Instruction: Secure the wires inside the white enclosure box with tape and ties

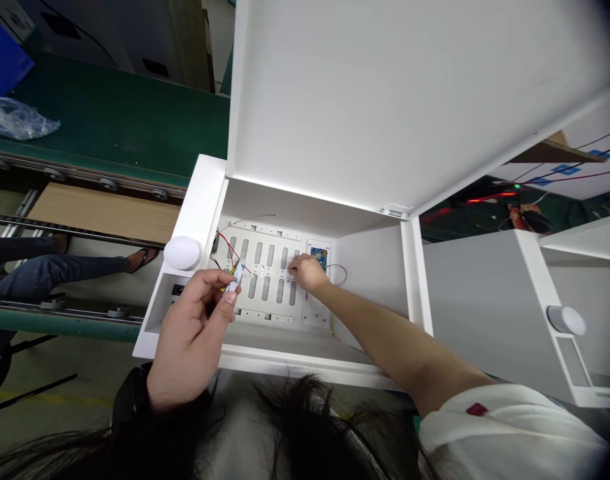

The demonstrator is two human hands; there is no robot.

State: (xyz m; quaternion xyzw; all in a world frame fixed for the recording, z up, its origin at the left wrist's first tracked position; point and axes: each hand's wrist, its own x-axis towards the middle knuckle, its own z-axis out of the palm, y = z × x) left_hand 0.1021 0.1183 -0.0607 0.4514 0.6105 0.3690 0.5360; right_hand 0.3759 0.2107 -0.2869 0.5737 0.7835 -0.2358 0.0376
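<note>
Pinching a white strip with blue print between thumb and fingers, the left hand hangs over the left end of the open box. To me the strip looks feather-light, thin and limp, perhaps tacky, so I'd take it by one end, as this hand does. The right hand reaches inside, fingertips close together at the slotted plate; from here I can't tell whether they grip anything. I'd judge the box stiff and bulky, best taken by its walls, and the board inside fragile.

Counting round, I see two boxes, the second at the right; two knobs, one on each; one raised lid; one board. Hands cover some slots, so their number escapes me.
</note>
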